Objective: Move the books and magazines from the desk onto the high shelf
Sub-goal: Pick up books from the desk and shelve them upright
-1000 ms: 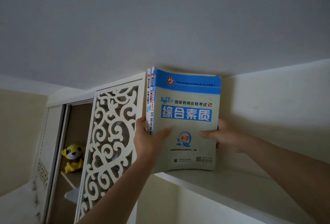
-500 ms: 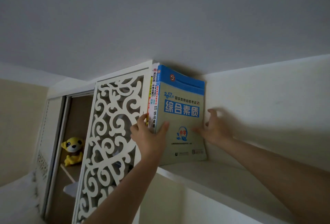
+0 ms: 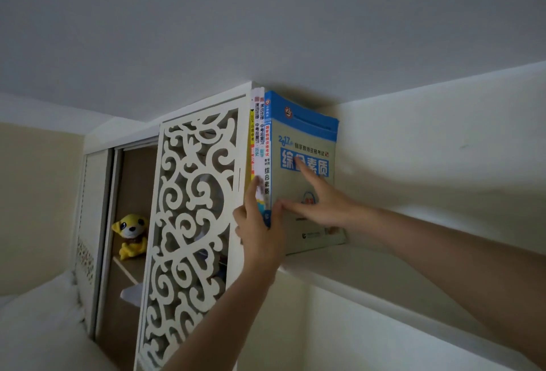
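The single head view tilts steeply upward from below, close to the high shelf [image 3: 369, 277] under the ceiling [image 3: 266, 16]

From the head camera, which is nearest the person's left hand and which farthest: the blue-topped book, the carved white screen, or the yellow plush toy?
Nearest first from the left hand:
1. Blue-topped book: touching, its spine edge lies under the fingers, just right of the hand.
2. Carved white screen: right beside the hand, on its left.
3. Yellow plush toy: farthest, left of the screen, sitting back in the open cupboard.
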{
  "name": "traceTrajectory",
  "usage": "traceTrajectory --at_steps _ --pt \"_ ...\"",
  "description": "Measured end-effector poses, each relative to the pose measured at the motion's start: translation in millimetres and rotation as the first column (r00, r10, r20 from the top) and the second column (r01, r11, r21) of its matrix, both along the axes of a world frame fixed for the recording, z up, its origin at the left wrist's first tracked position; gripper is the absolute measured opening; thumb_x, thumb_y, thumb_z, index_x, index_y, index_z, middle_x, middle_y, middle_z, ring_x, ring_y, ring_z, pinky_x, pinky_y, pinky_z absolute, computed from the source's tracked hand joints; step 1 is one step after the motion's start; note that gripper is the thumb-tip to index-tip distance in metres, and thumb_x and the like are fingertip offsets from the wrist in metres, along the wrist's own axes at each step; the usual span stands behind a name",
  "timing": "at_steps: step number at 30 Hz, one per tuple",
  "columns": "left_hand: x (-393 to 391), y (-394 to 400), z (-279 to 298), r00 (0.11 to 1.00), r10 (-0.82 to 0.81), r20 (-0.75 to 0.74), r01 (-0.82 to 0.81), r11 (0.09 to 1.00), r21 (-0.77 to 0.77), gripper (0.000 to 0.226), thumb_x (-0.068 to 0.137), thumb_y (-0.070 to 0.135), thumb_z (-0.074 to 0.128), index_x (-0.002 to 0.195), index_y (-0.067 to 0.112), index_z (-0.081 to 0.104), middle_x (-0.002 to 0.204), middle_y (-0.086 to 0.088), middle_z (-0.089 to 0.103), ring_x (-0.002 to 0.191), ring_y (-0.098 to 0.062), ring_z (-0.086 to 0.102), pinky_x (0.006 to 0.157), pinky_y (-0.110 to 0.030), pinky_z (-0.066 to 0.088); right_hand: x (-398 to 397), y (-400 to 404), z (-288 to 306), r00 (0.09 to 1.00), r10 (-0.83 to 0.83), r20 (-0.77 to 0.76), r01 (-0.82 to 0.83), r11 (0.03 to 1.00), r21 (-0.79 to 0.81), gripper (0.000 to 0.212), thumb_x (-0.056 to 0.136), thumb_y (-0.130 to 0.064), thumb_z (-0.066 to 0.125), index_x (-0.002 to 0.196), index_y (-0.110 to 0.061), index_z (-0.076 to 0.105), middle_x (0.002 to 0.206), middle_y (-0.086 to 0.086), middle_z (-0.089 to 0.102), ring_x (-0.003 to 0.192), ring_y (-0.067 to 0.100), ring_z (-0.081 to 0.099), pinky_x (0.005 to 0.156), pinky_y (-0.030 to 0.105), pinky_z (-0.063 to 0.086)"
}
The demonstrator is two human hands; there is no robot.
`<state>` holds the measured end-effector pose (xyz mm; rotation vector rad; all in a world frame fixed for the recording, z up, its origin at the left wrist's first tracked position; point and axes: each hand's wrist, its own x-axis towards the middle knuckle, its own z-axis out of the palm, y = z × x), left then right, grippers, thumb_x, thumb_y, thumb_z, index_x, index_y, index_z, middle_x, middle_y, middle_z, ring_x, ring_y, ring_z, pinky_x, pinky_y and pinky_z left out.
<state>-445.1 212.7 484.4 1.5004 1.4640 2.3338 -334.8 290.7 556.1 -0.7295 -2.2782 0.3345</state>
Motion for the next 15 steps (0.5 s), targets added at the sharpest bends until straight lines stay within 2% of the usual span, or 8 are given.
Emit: traceTrajectory --at_steps 2,4,6,8,10,12,15 --pt "-1.7 -4.0 -1.0 0.999 -0.051 0.006 0.051 0.998 0.020 0.056 0.095 0.033 0.055 0.124 0.070 0.026 0.120 0.003 0.032 0.118 -0.028 0.044 0.100 -0.047 0.045 3.7 -4.2 -3.4 1.000 0.014 0.018 -0.014 1.000 0.009 0.093 0.073 -0.070 0.061 0.139 -0.063 -0.005 0.154 -0.012 0.015 0.133 0.020 0.037 0.101 0.039 0.047" --pt "-13.4 -9.3 -4.3 0.991 -0.113 -0.065 0.114 0.993 0.004 0.056 0.095 0.029 0.057 0.128 0.066 0.030 0.127 0.004 0.027 0.120 -0.022 0.044 0.093 -0.029 0.049 3.1 -12.6 -7.7 1.000 0.017 0.022 -0.017 1.000 0.000 0.090 0.077 -0.068 0.059 0.139 -0.063 -0.005 0.152 -0.012 0.016 0.132 0.022 0.037 0.094 0.042 0.051" --pt "-29.4 -16.3 -11.2 0.964 -0.163 -0.208 0.159 0.987 -0.035 0.061 0.096 0.021 0.055 0.139 0.052 0.028 0.140 0.009 0.019 0.127 -0.016 0.042 0.090 -0.017 0.050 -0.5 -20.3 -8.3 0.999 0.030 0.024 -0.031 1.000 0.006 0.089 0.077 -0.069 0.058 0.139 -0.063 -0.006 0.156 -0.013 0.010 0.140 0.023 0.028 0.105 0.044 0.042" --pt "-43.3 -22.8 -13.9 0.894 -0.128 -0.429 0.100 0.991 -0.089 0.075 0.092 0.011 0.059 0.150 0.038 0.020 0.154 0.019 0.007 0.143 -0.011 0.023 0.108 -0.027 0.041 -5.0 -26.5 -5.1 0.998 0.061 0.010 -0.061 0.998 0.025 0.094 0.070 -0.075 0.059 0.137 -0.066 -0.006 0.160 -0.012 0.003 0.146 0.021 0.015 0.113 0.049 0.032" --pt "-53.5 -25.3 -13.8 0.805 -0.051 -0.591 -0.017 0.994 -0.108 0.086 0.087 0.010 0.065 0.153 0.029 0.012 0.158 0.022 0.000 0.145 -0.002 0.008 0.116 -0.038 0.029 -10.8 -29.4 -4.1 0.997 0.083 0.004 -0.083 0.994 0.069 0.099 0.073 -0.066 0.065 0.141 -0.060 -0.008 0.160 -0.008 0.003 0.147 0.020 0.011 0.115 0.048 0.029" --pt "-58.2 -24.8 -14.1 0.774 -0.015 -0.633 -0.062 0.993 -0.100 0.091 0.084 0.011 0.069 0.153 0.025 0.011 0.159 0.020 0.001 0.144 -0.004 0.013 0.116 -0.044 0.031 -15.7 -30.1 -8.5 0.996 0.085 0.014 -0.086 0.989 0.122 0.102 0.082 -0.047 0.069 0.147 -0.050 -0.009 0.160 -0.004 0.001 0.147 0.021 0.008 0.117 0.042 0.022" --pt "-62.0 -22.8 -14.2 0.756 0.030 -0.654 -0.101 0.992 -0.071 0.093 0.081 0.013 0.073 0.152 0.024 0.014 0.159 0.018 0.004 0.142 -0.012 0.025 0.113 -0.045 0.035 -19.4 -29.2 -12.0 0.997 0.075 0.014 -0.076 0.993 0.091 0.101 0.085 -0.040 0.068 0.146 -0.050 -0.013 0.160 -0.002 -0.009 0.148 0.022 0.003 0.116 0.041 0.020"
